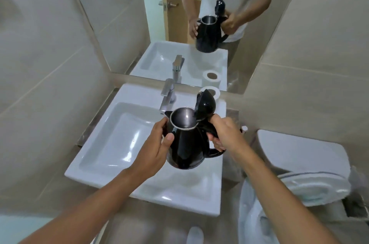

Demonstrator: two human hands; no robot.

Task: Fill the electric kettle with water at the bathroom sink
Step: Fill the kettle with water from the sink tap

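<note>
Black electric kettle (186,144) held in the air over the right part of the white rectangular sink (111,144), not resting on anything. Body roughly upright, tilted slightly. Spout (168,113) points away from the person, toward the faucet (167,94). Spout tip sits just beside the faucet outlet, apart from it; kettle mouth is not under the outlet.

Lid (205,106) flipped up on its hinge, standing nearly vertical at the handle side. Steel interior (182,120) visible, shiny; cannot tell whether it holds any water. No water stream visible from the faucet.

Left hand (159,142) wrapped on the kettle's left flank, thumb across the near face, fingers around the far side. Steadying the body.

Right hand (221,134) clenched around the black handle (211,140) at the right of the kettle; lower loop of the handle sticks out below the fist.

Both forearms come in from the bottom edge of the view.

Basin looks dry and bare, glossy highlights only. Toilet paper roll (214,92) stands on the sink's back ledge at the right, partly hidden behind the open lid. Toilet (299,168) just to the right of the sink, cistern against the wall, seat lid raised.

Mirror (199,24) above the sink repeats the same pose: both hands on the kettle, lid up. Tiled beige walls (50,54) on both sides.
</note>
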